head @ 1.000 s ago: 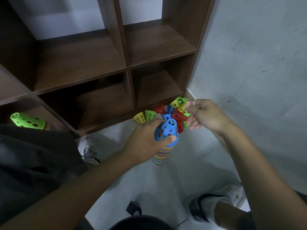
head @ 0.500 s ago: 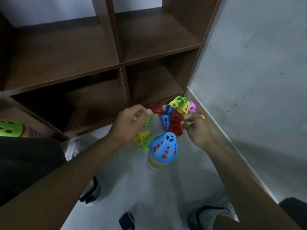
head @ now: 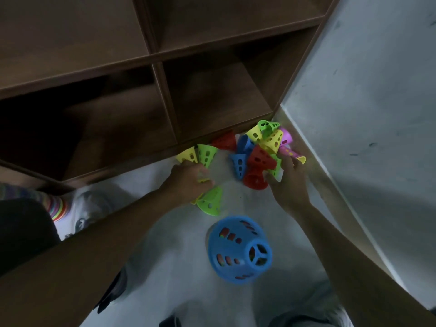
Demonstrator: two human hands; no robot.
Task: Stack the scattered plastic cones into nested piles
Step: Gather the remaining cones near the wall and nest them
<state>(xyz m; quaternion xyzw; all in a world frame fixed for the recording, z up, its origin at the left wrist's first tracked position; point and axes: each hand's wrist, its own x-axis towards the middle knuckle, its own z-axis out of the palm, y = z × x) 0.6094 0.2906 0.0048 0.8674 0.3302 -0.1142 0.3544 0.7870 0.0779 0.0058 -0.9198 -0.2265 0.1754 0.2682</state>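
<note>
Green cone (head: 210, 202) now under left hand (head: 188, 182).

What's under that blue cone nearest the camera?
Through the holes of the blue cone, bits of red and other colours show, so other cones sit nested beneath. How many, and the floor spot below, are covered.

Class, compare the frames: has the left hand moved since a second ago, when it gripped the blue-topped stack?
Yes. The left hand has left the blue-topped stack and gone forward toward the shelf, now among loose cones by the green cone.
</note>
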